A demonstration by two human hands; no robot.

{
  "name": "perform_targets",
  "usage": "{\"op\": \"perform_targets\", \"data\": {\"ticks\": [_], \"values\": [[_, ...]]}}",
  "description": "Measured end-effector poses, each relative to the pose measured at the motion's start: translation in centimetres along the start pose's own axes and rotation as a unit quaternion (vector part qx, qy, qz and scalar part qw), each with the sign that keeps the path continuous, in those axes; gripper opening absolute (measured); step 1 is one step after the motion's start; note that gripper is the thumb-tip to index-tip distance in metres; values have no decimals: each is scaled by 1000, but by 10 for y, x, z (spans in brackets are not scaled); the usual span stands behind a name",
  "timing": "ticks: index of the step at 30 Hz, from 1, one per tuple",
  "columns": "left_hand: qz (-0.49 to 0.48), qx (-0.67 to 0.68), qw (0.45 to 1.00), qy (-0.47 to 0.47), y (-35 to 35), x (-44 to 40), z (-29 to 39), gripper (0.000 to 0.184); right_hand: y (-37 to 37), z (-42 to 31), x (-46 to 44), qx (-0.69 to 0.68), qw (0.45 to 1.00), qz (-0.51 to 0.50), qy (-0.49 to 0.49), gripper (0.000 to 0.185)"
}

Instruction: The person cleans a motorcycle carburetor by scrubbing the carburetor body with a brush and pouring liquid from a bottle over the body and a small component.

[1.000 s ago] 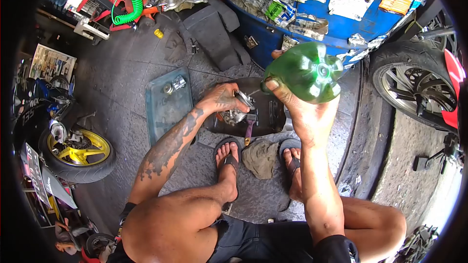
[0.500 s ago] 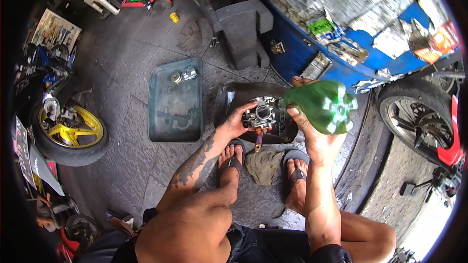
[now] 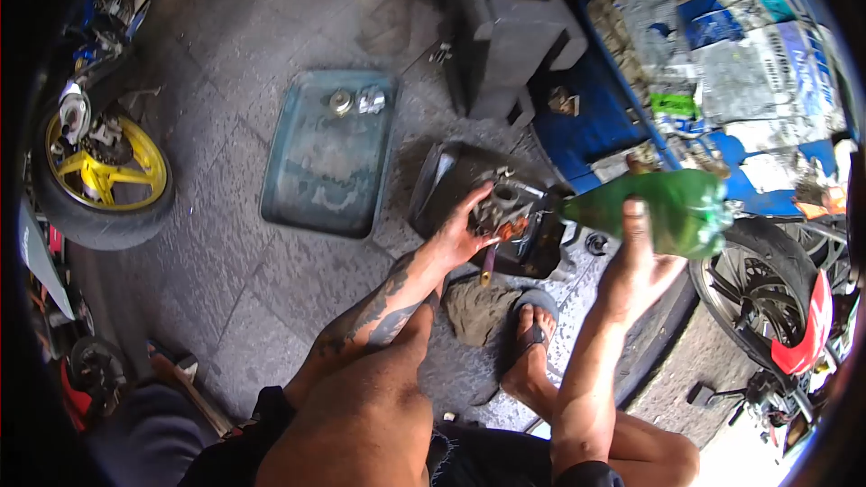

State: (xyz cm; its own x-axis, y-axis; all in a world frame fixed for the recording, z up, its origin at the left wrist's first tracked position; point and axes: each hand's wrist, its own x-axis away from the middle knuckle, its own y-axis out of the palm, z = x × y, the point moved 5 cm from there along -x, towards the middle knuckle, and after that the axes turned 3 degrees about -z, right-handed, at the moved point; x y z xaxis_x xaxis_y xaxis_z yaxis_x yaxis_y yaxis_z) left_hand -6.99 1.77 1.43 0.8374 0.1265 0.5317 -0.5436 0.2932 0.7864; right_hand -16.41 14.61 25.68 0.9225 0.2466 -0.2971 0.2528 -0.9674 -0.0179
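Observation:
My left hand (image 3: 462, 233) is closed around a metal carburetor (image 3: 502, 207), held over a dark plastic basin (image 3: 435, 182). In my right hand (image 3: 639, 278) is a green plastic bottle (image 3: 666, 209), gripped round its body. The bottle lies nearly sideways, its narrow neck pointing left toward the carburetor. Whether liquid leaves it I cannot tell. Below the carburetor, a purple-handled tool (image 3: 488, 267) sticks out past the basin's near edge. A grey-brown rag (image 3: 478, 312) lies on the ground between the basin and my legs.
A teal tray (image 3: 317, 176) left of the basin carries small metal parts (image 3: 368, 100). A dark stand (image 3: 519, 41) and a blue drum (image 3: 577, 131) topped with wrappers rise behind. Motorcycle wheels flank both sides, one with a yellow rim (image 3: 108, 171). My sandalled foot (image 3: 534, 334) is near the rag.
The bottle has turned from base-toward-camera to side-on, its base swinging right. The carburetor has tilted in my left hand. The whole view has shifted and rotated a little.

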Motion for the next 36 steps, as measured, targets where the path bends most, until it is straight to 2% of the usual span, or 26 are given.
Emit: {"op": "perform_targets", "data": {"ticks": [3, 4, 6, 8, 10, 13, 16, 18, 19, 22, 23, 26, 27, 29, 30, 32, 36], "values": [[7, 120, 992, -22, 2, 4, -9, 56, 1, -1, 2, -1, 998, 4, -59, 55], [43, 136, 990, -16, 1, 4, -14, 57, 3, 0, 2, -12, 996, 1, -89, 56], [35, 155, 987, -19, -1, 0, -18, 59, 4, 5, 4, -13, 997, -12, -78, 60], [54, 145, 988, -23, 0, 0, -19, 60, 7, 5, 6, 8, 990, -44, -137, 64], [62, 153, 986, -16, -1, -3, -20, 61, 11, 3, 8, -12, 991, -35, -125, 66], [82, 143, 986, 0, -4, -3, -19, 64, 14, -1, 6, 34, 987, -42, -152, 63], [101, 148, 984, -1, -8, -2, -21, 64, 14, -3, 8, -25, 987, -13, -159, 61], [91, 150, 984, 24, -3, -1, -18, 62, 18, -7, 8, 3, 987, -37, -154, 60], [117, 132, 984, 34, -1, 2, -16, 61, 19, -8, 8, 13, 987, -45, -153, 60], [146, 112, 982, 46, 0, 4, -14, 60, 21, -5, 14, -119, 972, -80, -186, 61], [150, 109, 981, 48, -1, 4, -13, 60, 15, 2, 16, -187, 975, -56, -102, 62], [123, 98, 986, 55, -13, -8, -14, 62, 27, -9, 20, -110, 978, -91, -154, 66], [124, 98, 986, 55, -7, -6, -12, 62, 24, -10, 24, -100, 981, -83, -144, 67], [204, 60, 974, 74, -1, 2, -7, 48, 21, -10, 26, -90, 984, -76, -135, 67], [204, 61, 974, 74, -3, 1, -7, 48, 19, -9, 25, -80, 984, -76, -141, 68], [182, 69, 977, 84, -5, -1, -6, 62, 18, -8, 24, -69, 984, -76, -146, 68], [160, 72, 981, 81, -10, -5, -10, 65, 24, -9, 20, -82, 977, -112, -160, 69]]}}
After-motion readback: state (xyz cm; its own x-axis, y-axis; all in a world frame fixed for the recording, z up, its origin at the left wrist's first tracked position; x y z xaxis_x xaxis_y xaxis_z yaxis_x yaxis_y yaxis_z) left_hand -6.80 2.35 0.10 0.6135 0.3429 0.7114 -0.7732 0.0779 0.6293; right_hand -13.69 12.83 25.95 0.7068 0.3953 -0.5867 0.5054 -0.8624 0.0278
